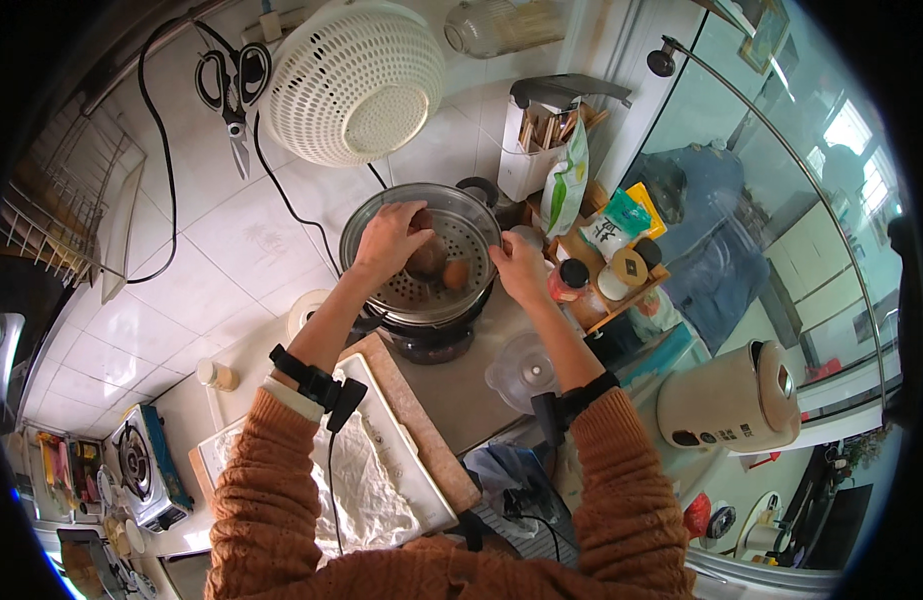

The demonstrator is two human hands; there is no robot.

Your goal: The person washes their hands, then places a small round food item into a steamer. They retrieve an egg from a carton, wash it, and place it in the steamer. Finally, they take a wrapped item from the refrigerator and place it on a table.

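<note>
A round metal steamer pot with a perforated tray stands on the counter. Inside it lie a dark reddish-brown lump like a sweet potato and a smaller brown egg. My left hand reaches over the tray, its fingers curled round the brown lump and partly hiding it. At the steamer's right side, my right hand has its fingers closed at the rim. A dark handle sticks out at the far side.
A white colander and scissors hang on the tiled wall. To the right sit a wooden rack of jars and a beige appliance. A clear lid and a tray with white cloth lie nearer me.
</note>
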